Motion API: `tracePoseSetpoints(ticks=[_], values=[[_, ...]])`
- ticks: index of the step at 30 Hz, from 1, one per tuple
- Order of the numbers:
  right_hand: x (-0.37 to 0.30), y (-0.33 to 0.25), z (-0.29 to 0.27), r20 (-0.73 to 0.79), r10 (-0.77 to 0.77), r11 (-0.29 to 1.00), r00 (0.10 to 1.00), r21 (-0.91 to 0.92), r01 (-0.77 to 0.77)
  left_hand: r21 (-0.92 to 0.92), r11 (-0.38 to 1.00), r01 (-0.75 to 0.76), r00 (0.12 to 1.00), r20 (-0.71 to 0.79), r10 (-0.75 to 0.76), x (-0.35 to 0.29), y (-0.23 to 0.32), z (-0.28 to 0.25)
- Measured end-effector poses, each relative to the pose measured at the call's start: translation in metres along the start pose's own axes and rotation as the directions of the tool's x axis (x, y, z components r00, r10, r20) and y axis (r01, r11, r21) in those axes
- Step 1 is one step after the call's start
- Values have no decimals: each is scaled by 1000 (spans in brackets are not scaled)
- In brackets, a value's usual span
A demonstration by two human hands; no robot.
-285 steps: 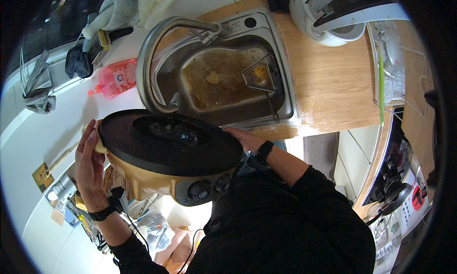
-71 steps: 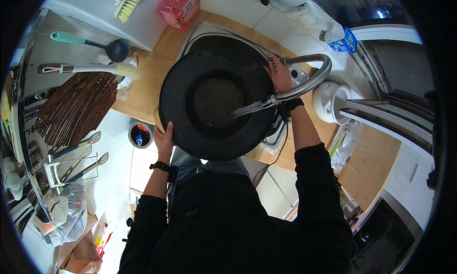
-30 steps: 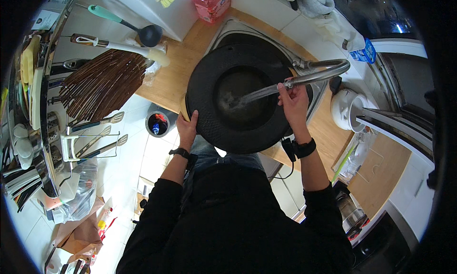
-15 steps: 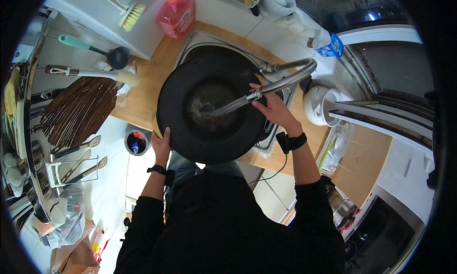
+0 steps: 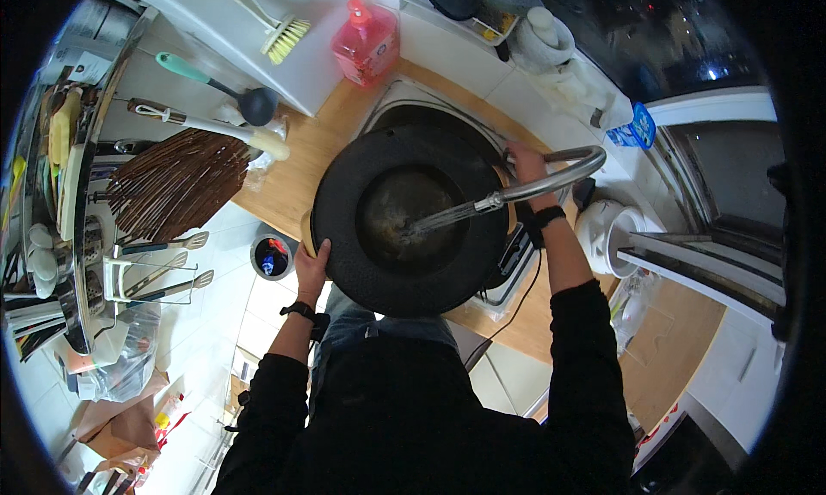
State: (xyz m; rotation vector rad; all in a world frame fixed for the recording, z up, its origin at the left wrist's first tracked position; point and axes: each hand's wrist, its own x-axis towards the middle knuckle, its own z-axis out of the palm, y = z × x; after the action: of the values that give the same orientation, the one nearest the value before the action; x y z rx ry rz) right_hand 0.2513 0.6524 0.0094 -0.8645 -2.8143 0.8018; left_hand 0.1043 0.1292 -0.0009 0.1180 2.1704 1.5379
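Note:
A large black wok (image 5: 344, 263) is tilted over the sink (image 5: 391, 95) in front of me, with some water pooled in its middle. My left hand (image 5: 311, 267) is closed on its pale wooden handle (image 5: 306, 231) at the left rim, thumb on top. A curved metal faucet (image 5: 568, 175) reaches in from the right, and a stream of water (image 5: 443, 220) falls from it into the wok. Beyond the spout, my right hand (image 5: 528, 170) is at the faucet's base with its fingers curled around it; the fingertips are partly hidden.
A pink soap bottle (image 5: 366, 46) stands on the wooden counter (image 5: 280, 181) behind the sink. At the left hang a ladle (image 5: 256, 106), a brush (image 5: 284, 39) and a brown whisk of stiff twigs (image 5: 176, 185). White pots (image 5: 602, 237) stand right of the faucet.
My right hand has left the spout and the wok's right side for the faucet's base. My left hand still holds the wok. The view has shifted, so everything appears further right and lower.

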Motion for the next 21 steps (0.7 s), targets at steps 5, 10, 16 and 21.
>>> tracePoseSetpoints(ticks=[5, 10, 16, 21], values=[[-50, -2, -1, -281, -153, 988, 947, -52, 145, 113, 989, 94, 995, -45, -90, 1, -12, -2], [-153, -102, -125, 434, 312, 931, 845, -319, -180, 210, 977, -49, 991, -113, 74, 1, -16, 2], [-104, -323, -199, 409, -233, 930, 883, 358, 80, 201, 976, -82, 992, -74, 98, -2, -6, -1], [33, -445, -147, -116, -373, 786, 921, 488, 380, 199, 980, -1, 998, -55, 13, -4, 3, 0]])
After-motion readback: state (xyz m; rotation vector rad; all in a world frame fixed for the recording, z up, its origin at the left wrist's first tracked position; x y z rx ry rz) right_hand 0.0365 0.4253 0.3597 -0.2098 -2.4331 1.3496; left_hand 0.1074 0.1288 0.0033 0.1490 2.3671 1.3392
